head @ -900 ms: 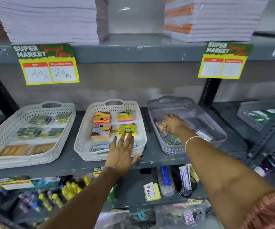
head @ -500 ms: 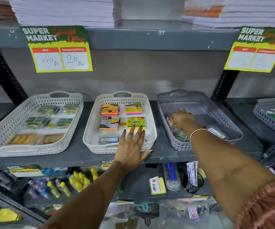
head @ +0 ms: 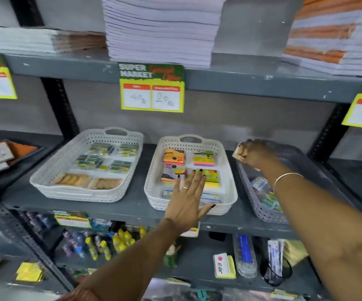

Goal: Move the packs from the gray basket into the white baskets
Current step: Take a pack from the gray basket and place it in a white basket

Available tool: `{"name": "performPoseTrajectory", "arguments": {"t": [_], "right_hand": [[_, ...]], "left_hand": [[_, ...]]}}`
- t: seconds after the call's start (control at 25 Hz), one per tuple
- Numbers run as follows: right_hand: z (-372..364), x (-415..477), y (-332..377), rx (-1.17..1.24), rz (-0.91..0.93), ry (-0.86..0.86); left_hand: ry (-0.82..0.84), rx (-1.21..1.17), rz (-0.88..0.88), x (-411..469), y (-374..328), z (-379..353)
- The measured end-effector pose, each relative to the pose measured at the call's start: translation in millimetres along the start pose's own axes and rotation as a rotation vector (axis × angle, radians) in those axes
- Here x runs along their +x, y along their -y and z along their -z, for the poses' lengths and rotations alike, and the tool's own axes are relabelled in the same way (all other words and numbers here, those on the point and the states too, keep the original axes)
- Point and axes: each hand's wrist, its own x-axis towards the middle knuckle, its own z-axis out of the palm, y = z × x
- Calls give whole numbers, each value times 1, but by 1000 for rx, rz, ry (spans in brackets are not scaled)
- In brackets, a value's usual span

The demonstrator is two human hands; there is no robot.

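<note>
My right hand (head: pixel 257 154) is shut on a tan pack (head: pixel 239 152), raised above the left rim of the gray basket (head: pixel 306 161). Several small packs (head: pixel 270 199) still lie in that basket's near end, partly hidden by my forearm. My left hand (head: pixel 188 197) lies flat with fingers spread over the front of the middle white basket (head: pixel 154 170), which holds colourful sticky-note packs (head: pixel 204 158). The left white basket (head: pixel 51 170) holds dark green-yellow packs (head: pixel 101 158) at the back and tan packs (head: pixel 88 181) along its front.
All three baskets sit on a grey metal shelf (head: pixel 132 208). Paper stacks (head: pixel 162 29) fill the shelf above, with yellow price tags (head: pixel 151 89) on its edge. The shelf below carries glue bottles (head: pixel 101 246), an eraser box (head: pixel 221 266) and other stationery.
My right hand has risen out of the gray basket with the tan pack and moved left over its rim. The view has swung left. My left hand stays on the middle basket.
</note>
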Motion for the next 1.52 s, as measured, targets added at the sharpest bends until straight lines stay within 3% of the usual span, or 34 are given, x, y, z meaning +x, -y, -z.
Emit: {"name": "performPoseTrajectory", "arguments": {"t": [0.2,0.36,0.48,0.68,1.12,1.52], "right_hand": [[21,0,111,106,151,-72],[3,-10,233,255,392,21],[-9,-39,301,368,529,116],[-50,-53,369,385,604,267],[-94,-50,450,385,698,282],[-84,-35,415,312,695,315]], "left_hand": [[-41,-8,232,-39,142,14],[-11,75,347,-94,243,17],[38,86,354,-120,279,11],[75,55,368,-135,306,-3],[73,85,395,-146,328,-21],[22,101,410,-148,323,-21]]}}
